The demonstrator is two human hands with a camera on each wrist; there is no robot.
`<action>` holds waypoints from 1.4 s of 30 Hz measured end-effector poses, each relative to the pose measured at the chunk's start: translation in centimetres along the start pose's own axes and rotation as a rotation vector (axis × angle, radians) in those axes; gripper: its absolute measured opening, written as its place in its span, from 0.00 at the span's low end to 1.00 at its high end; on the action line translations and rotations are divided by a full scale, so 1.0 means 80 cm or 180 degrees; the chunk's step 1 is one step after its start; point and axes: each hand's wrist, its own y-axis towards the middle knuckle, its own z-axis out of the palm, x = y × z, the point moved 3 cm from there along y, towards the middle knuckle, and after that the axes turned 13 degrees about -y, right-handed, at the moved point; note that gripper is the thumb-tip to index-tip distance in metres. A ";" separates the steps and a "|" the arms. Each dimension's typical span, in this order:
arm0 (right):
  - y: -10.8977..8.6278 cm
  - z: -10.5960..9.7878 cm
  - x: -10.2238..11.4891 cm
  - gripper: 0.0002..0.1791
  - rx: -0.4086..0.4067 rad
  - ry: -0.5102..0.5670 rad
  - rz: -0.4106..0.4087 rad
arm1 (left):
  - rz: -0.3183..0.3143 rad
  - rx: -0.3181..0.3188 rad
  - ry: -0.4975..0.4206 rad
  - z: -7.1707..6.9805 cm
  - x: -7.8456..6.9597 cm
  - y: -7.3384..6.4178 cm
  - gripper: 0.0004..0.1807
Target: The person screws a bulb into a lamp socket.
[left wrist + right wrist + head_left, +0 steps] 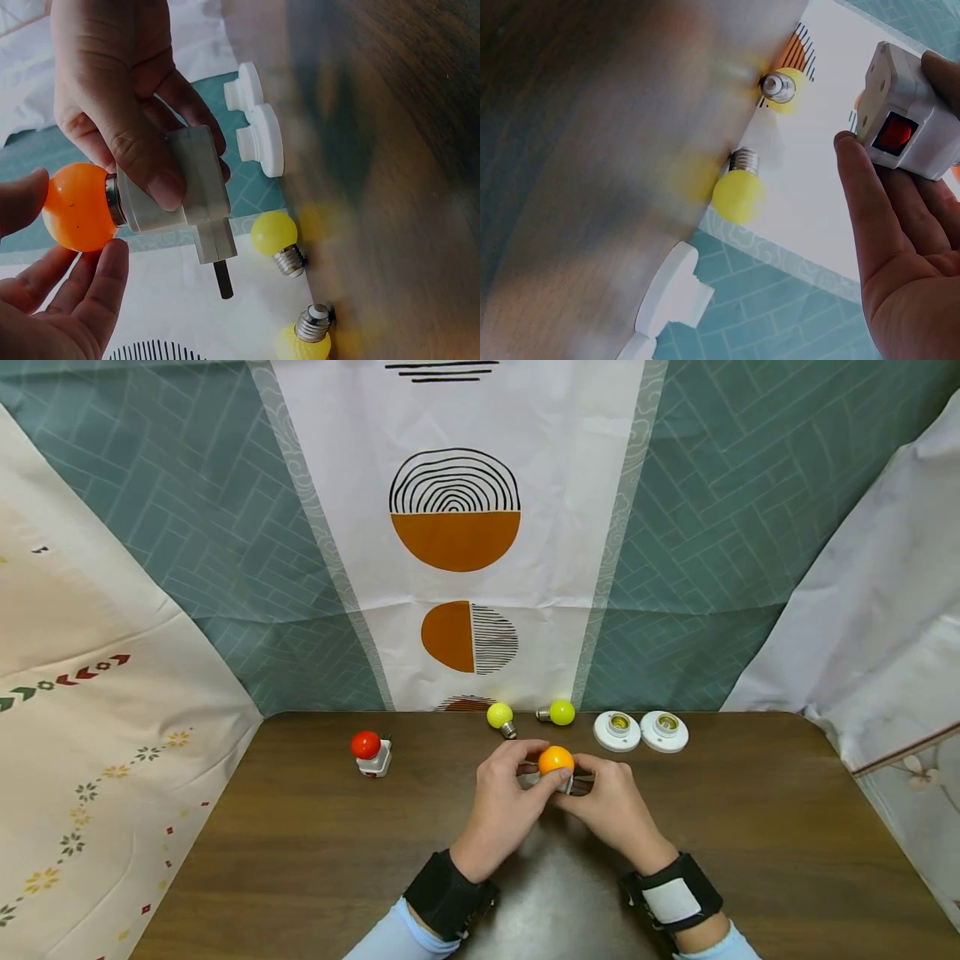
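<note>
An orange light bulb (556,760) sits with its metal base at the mouth of a white plug-in lamp socket (199,176); a strip of metal shows between them. My left hand (510,789) pinches the bulb's round glass between thumb and fingers. With thumb and fingers my right hand (611,802) grips the socket body, as the left wrist view shows. A plug prong (223,280) sticks out of the socket, and a red switch (895,133) faces the right wrist camera. Both hands are over the table. How far the bulb is screwed in, I cannot tell.
Two yellow bulbs (498,716) (562,712) lie at the table's back edge. Right of them stand two round white lamp holders (617,732) (665,732), side by side. A red bulb (365,744) in a white socket (375,760) stands at the left on the wooden table (315,860).
</note>
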 end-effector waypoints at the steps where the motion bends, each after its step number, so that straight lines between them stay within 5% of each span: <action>1: 0.000 0.000 0.001 0.25 -0.0012 -0.0004 0.0005 | 0.0014 0.0016 0.0004 0.000 0.000 0.000 0.19; 23: -0.003 -0.010 0.001 0.22 -0.0067 -0.0080 -0.0006 | 0.0215 0.0415 0.0144 0.006 -0.009 0.002 0.19; 27: -0.002 -0.009 0.001 0.22 -0.0063 -0.0053 -0.0014 | 0.0240 0.0351 0.0097 0.004 -0.010 0.004 0.18; 34: 0.005 -0.008 0.004 0.25 -0.0060 -0.0063 -0.0037 | 0.0137 -0.0044 -0.0032 -0.003 -0.011 0.009 0.16; 42: 0.002 -0.006 0.007 0.25 0.0009 0.0035 -0.0028 | 0.0044 -0.0078 0.0010 -0.003 -0.009 0.003 0.16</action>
